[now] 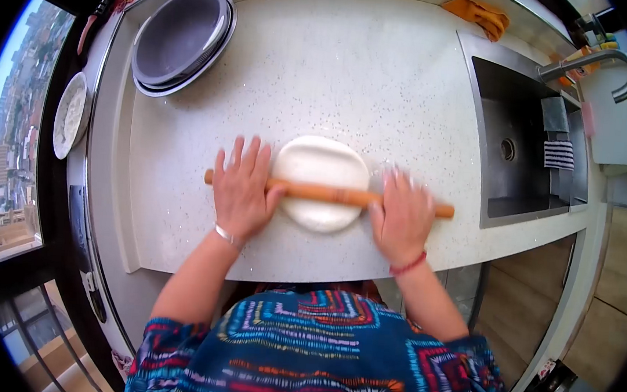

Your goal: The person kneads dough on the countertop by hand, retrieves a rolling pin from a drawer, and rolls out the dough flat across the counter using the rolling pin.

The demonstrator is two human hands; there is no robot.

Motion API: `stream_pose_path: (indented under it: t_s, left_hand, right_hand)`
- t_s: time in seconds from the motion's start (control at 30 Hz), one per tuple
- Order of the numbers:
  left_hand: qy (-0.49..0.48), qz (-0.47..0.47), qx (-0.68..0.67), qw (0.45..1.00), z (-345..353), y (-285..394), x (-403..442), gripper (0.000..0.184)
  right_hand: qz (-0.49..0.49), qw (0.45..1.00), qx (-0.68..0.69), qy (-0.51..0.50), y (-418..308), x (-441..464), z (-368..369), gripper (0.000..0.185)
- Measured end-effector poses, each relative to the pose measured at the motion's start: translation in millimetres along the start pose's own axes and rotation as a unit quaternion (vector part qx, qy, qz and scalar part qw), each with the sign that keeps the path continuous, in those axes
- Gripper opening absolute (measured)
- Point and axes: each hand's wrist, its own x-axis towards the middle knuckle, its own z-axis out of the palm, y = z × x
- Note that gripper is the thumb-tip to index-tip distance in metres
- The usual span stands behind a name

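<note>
A round, flat piece of white dough (pixel 322 164) lies on the counter in front of me. Across it rests a wooden rolling pin (pixel 326 193), its ends sticking out past both hands. My left hand (pixel 243 194) lies palm down over the pin's left part, fingers stretched and spread, thumb at the dough's edge. Over the right part lies my right hand (pixel 405 212), also palm down; its fingers point forward and are slightly blurred. Neither hand wraps round the pin. Both palms hide stretches of it.
Stacked grey bowls (pixel 182 38) stand at the back left. A sink (pixel 515 116) with a curved faucet (pixel 597 60) is on the right. An orange cloth (pixel 481 17) lies at the back edge. A plate with white powder (pixel 72 114) sits on the left ledge by the window.
</note>
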Motion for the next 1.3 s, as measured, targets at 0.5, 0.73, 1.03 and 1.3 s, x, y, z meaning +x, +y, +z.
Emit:
stream_pose_path:
  t_s: [0.5,0.73,1.03,1.3]
  left_hand:
    - [0.08,0.004,0.046,0.996,9,-6,94,0.068]
    - [-0.002,0.023,0.045,0.999,-19,-10,-4,0.069]
    - [-0.004,-0.043,0.014,0.999,-10,12,-43,0.064]
    - [0.053,0.051,-0.061,0.995,-21,-4,-91,0.048]
  right_hand:
    - [0.05,0.988,-0.12,-0.081,6,84,3,0.05]
    - [-0.03,0.998,-0.005,-0.057,-5,7,-36,0.052]
    - [0.016,0.996,-0.056,-0.072,1,-33,-11,0.055]
    - [-0.065,0.996,0.052,0.013,4,-71,-30,0.044]
